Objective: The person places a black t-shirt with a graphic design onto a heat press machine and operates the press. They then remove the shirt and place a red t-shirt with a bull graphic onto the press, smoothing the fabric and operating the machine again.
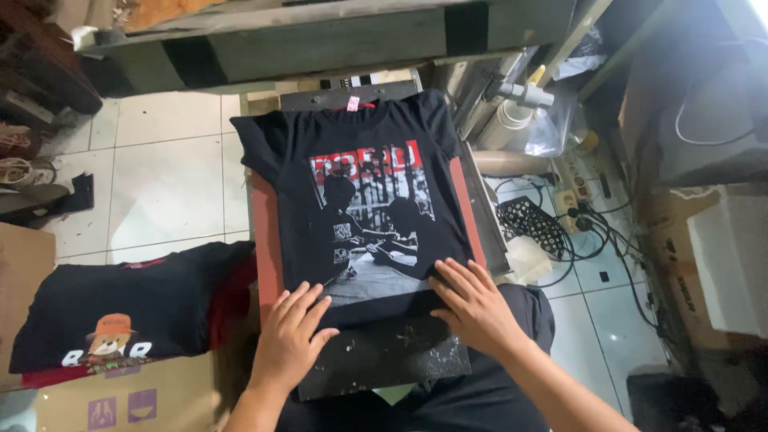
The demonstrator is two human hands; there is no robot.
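The left hand point(290, 338) and right hand point(472, 304) lie flat, fingers spread, holding nothing, pressing the bottom edge of the black shirt point(360, 160) on the red board point(266, 240).

White tiled floor point(168, 180), grey-green workbench point(320, 36) above, tangled cables point(596, 232) right, cardboard box point(120, 396)

head cam | steep downward look | close over black T-shirt point(360, 184)

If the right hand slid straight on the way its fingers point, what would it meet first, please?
The right hand, flat on the black T-shirt, points up-left; it would probably cross the grey print first.
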